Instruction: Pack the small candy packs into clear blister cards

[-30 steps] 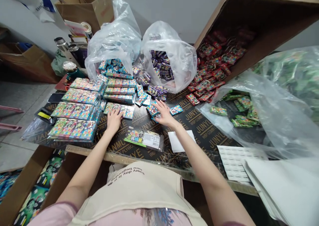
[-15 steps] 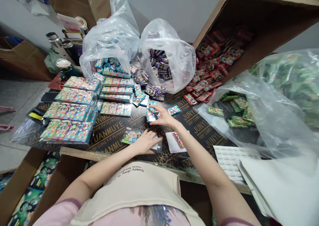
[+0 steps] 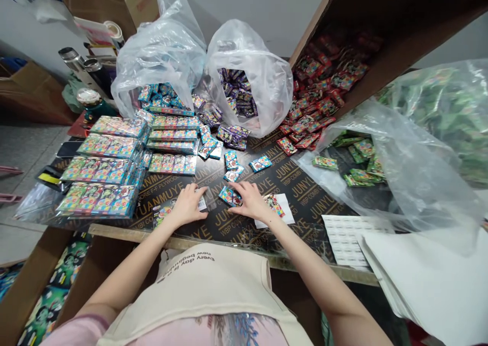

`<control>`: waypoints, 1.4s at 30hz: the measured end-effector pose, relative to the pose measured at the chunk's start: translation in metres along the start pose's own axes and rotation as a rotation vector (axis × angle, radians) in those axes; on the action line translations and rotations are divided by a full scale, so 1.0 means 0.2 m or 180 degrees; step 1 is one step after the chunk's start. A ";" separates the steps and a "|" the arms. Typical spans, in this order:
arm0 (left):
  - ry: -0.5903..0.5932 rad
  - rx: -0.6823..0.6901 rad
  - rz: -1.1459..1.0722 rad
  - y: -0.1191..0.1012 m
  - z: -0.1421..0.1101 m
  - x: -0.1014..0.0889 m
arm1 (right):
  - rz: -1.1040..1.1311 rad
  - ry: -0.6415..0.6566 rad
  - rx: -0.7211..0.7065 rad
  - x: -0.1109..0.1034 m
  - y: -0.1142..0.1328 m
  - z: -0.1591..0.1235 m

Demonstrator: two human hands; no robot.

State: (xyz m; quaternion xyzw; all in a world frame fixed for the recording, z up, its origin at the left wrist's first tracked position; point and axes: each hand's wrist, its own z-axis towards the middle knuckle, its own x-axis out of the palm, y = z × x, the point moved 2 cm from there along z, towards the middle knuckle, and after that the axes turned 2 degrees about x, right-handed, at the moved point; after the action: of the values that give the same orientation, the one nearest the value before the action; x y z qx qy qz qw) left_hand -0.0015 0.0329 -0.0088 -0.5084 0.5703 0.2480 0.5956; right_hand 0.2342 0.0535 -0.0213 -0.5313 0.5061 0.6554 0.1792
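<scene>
My right hand point(image 3: 249, 202) pinches a small blue candy packet point(image 3: 230, 196) between thumb and fingertips, just above the dark tabletop. Under my left hand point(image 3: 188, 203) lies a flat clear plastic bag with a green and black print point(image 3: 162, 213); thumb and forefinger bracket its right end, where a barcode label shows. Partly behind my right wrist, a red packet point(image 3: 275, 206) rests on a white paper slip point(image 3: 287, 211). Beyond my hands are loose blue packets point(image 3: 260, 164), several of them lying singly or overlapping.
Stacked filled packs point(image 3: 97, 196) stand on the left. At the back, plastic bags hold blue packets point(image 3: 163, 96) and purple packets point(image 3: 240, 94). A tilted carton spills red packets point(image 3: 316, 102). On the right are a bag of green packets point(image 3: 362, 175), a label sheet point(image 3: 345, 236) and white paper point(image 3: 430, 285).
My right hand has brought the blue packet nearer to me. My left hand and the printed plastic bag have shifted left. The white slip with the red packet sits slightly farther right.
</scene>
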 end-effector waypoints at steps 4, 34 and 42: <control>0.0075 -0.0056 0.0034 0.04 0.00 -0.01 | -0.0001 0.0408 -0.0671 0.06 0.06 -0.03; -0.0296 0.0761 -0.1189 -0.05 0.02 -0.03 | 0.0521 -0.0349 -0.0856 -0.04 0.22 -0.03; -0.0316 0.0806 -0.1255 -0.06 0.02 -0.03 | 0.0445 -0.0253 -0.0726 -0.08 0.23 -0.03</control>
State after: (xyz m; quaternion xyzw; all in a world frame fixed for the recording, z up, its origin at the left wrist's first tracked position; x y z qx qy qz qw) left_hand 0.0093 0.0339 -0.0011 -0.5184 0.4565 0.0782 0.7188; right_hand 0.2080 0.0331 0.0141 -0.4852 0.4566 0.7401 0.0915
